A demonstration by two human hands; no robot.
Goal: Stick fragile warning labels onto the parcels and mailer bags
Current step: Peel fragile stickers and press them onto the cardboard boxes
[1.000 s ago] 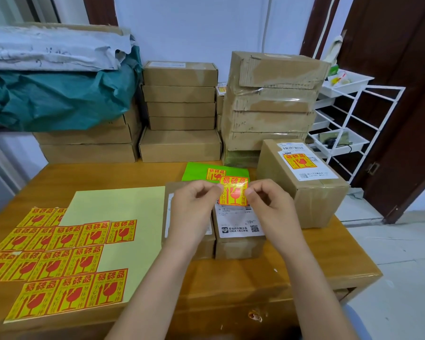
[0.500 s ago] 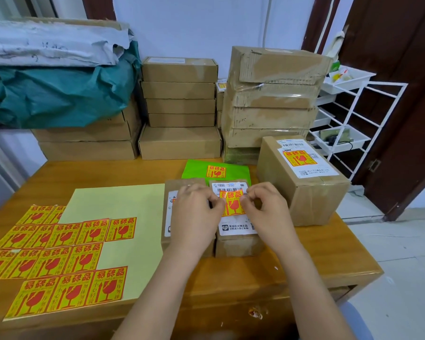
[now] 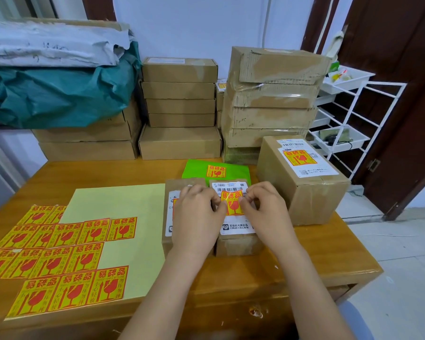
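Note:
A yellow-and-red fragile label (image 3: 232,202) lies on the white shipping label of a small cardboard parcel (image 3: 238,244) at the table's middle. My left hand (image 3: 196,212) holds the label's left edge with curled fingers, and my right hand (image 3: 265,209) holds its right edge the same way. A second small parcel (image 3: 168,192) sits right beside it, mostly under my left hand. Behind them lies a green mailer bag (image 3: 196,169) that carries a fragile label. To the right stands a bigger parcel (image 3: 312,192), also labelled.
A pale backing sheet (image 3: 123,200) with several unused fragile labels (image 3: 66,261) lies at the left on the wooden table (image 3: 304,253). Stacks of cardboard boxes (image 3: 179,106) line the back edge. A white wire rack (image 3: 349,119) stands off the table's right side.
The label was held up in the air between both hands; both hands have lowered it onto the small parcel's shipping label, where it now lies.

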